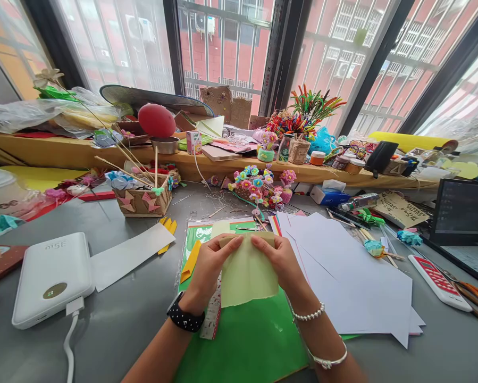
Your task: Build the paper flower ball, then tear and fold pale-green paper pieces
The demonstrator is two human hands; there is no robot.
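A sheet of pale yellow-green paper (249, 276) is held up at its top edge between both hands, its lower edge slightly uneven. My left hand (209, 266), with a dotted black watch strap at the wrist, pinches the upper left corner. The upper right corner is pinched by my right hand (284, 263), which has silver bracelets below it. Beneath the hands lies a green sheet (246, 340). A patterned ruler-like strip (211, 316) rests on it, partly hidden by the left hand. Folded yellow paper (190, 261) lies just left of that hand.
A white power bank (55, 279) with a cable stands left, touching a pale paper strip (133, 255). White sheets (354, 287) spread to the right, near a red-and-white calculator (438, 282) and a laptop (462, 218). Behind are a cardboard basket (143, 202) and colourful flowers (258, 183).
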